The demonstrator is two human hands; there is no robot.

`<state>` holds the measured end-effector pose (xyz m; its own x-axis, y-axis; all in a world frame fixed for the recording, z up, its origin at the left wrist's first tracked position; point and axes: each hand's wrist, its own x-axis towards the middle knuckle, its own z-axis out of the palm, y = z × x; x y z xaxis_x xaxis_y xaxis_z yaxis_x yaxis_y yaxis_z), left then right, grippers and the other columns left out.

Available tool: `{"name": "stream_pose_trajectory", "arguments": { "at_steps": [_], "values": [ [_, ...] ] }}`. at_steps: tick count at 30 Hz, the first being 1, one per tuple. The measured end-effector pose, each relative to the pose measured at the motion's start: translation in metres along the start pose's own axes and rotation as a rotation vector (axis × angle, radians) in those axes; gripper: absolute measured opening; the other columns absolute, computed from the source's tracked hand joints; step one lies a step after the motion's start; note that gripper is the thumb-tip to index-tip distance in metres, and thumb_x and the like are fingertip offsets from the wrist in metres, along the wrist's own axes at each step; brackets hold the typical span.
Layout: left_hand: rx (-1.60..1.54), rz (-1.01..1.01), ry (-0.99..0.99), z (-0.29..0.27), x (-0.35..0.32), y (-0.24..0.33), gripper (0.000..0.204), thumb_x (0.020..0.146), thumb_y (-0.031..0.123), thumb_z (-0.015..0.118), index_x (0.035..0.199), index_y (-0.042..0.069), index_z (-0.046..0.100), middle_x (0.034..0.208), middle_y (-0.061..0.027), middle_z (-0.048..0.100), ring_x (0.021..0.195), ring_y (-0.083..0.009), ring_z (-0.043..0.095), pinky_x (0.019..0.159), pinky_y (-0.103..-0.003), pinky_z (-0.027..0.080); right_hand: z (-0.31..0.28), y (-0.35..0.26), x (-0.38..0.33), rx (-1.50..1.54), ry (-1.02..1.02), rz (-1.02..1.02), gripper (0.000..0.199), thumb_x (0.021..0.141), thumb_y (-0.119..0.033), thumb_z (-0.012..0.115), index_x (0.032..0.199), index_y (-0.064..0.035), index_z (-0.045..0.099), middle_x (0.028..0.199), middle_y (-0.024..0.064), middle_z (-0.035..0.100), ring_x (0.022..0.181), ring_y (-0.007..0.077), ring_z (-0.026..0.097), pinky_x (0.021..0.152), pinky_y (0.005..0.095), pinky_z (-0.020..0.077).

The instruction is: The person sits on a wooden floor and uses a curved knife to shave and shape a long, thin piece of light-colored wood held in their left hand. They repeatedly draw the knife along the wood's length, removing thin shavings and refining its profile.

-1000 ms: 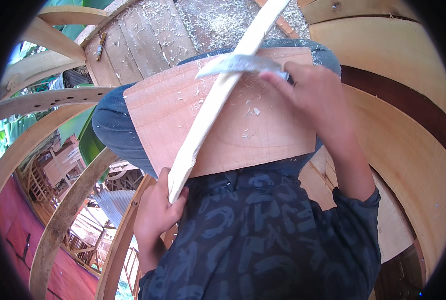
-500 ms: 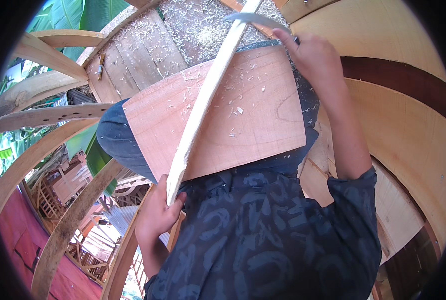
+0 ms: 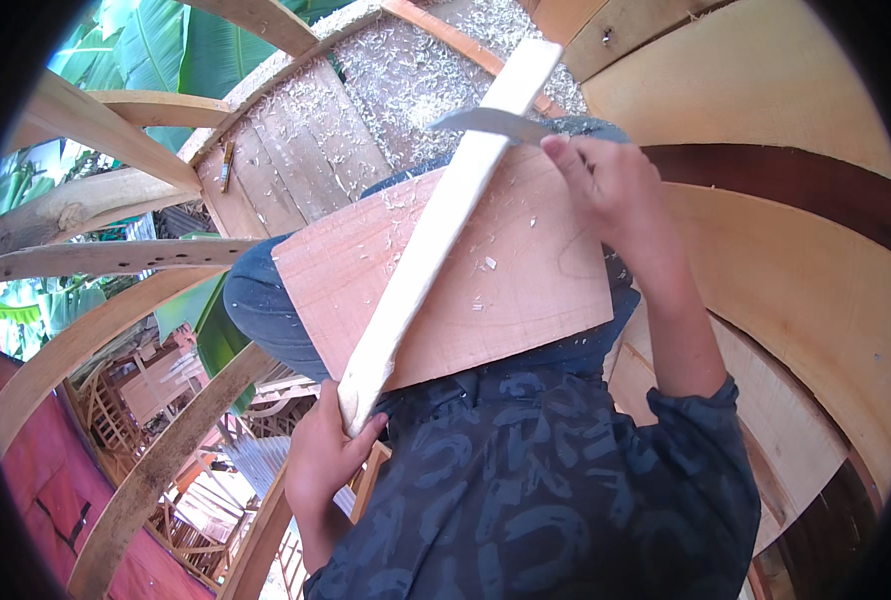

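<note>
Across the board (image 3: 526,290) (on the lap), left hand (image 3: 321,460) grips the stick (image 3: 436,230) at its near end; right hand (image 3: 606,185), fingers closed, holds the blade (image 3: 486,123) against it.

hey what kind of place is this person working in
Probably an open-air woodworking or boat-building site. Curved wooden ribs arch around the person, wood shavings litter the plank floor, and the right hand draws a blade along a pale wooden slat held by the left hand.
</note>
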<state>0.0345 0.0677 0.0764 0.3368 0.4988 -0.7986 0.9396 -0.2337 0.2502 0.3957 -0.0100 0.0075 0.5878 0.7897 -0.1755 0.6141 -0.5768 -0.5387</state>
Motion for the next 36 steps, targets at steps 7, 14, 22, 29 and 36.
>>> {"name": "stream_pose_trajectory", "arguments": {
  "at_steps": [7, 14, 22, 29, 36],
  "values": [
    [0.172, 0.334, 0.359, -0.027, -0.008, 0.016, 0.059, 0.077, 0.037, 0.072, 0.118, 0.0, 0.051, 0.113, -0.021, 0.054, 0.105, -0.0396, 0.054, 0.089, -0.045, 0.042, 0.005, -0.039, -0.032, 0.28, -0.129, 0.102, 0.051, 0.089, -0.052, 0.059, 0.086, -0.0018, 0.067, 0.062, 0.0184, 0.061, 0.062, 0.035, 0.064, 0.058, 0.0397, 0.0487],
    [-0.96, 1.426, -0.135, -0.049, -0.011, 0.099, 0.06, 0.084, 0.042, 0.066, 0.126, 0.001, 0.052, 0.133, -0.0242, 0.048, 0.12, -0.0352, 0.05, 0.103, -0.049, 0.036, 0.015, -0.032, -0.044, 0.24, -0.091, 0.041, 0.027, 0.086, -0.027, 0.067, 0.086, -0.0006, 0.066, 0.055, 0.013, 0.055, 0.05, 0.0218, 0.057, 0.051, 0.0345, 0.0431],
    [-1.005, 1.665, -0.125, 0.004, 0.01, 0.145, 0.057, 0.086, 0.04, 0.063, 0.127, 0.002, 0.052, 0.133, -0.0236, 0.049, 0.117, -0.0346, 0.051, 0.101, -0.049, 0.037, 0.023, -0.017, -0.067, 0.477, -0.155, 0.17, 0.017, 0.087, -0.014, 0.066, 0.079, 0.001, 0.062, 0.052, -0.0067, 0.04, 0.049, 0.0006, 0.035, 0.044, 0.0243, 0.025],
    [-1.023, 1.753, -0.068, 0.013, 0.012, 0.183, 0.054, 0.087, 0.038, 0.061, 0.127, 0.004, 0.053, 0.132, -0.023, 0.05, 0.115, -0.0341, 0.051, 0.099, -0.049, 0.037, 0.021, -0.007, -0.063, 0.495, -0.198, 0.267, 0.013, 0.088, -0.009, 0.064, 0.081, 0.001, 0.063, 0.056, -0.0077, 0.044, 0.048, 0.0, 0.034, 0.043, 0.0216, 0.0239],
    [-0.954, 1.679, -0.113, 0.002, 0.029, 0.148, 0.051, 0.089, 0.037, 0.058, 0.128, 0.005, 0.054, 0.132, -0.0225, 0.051, 0.113, -0.0335, 0.052, 0.098, -0.049, 0.038, 0.037, -0.027, -0.051, 0.441, -0.279, 0.052, 0.024, 0.083, -0.018, 0.069, 0.087, 0.0047, 0.065, 0.06, 0.0092, 0.054, 0.057, 0.0091, 0.046, 0.053, 0.0281, 0.0393]
  ]
}}
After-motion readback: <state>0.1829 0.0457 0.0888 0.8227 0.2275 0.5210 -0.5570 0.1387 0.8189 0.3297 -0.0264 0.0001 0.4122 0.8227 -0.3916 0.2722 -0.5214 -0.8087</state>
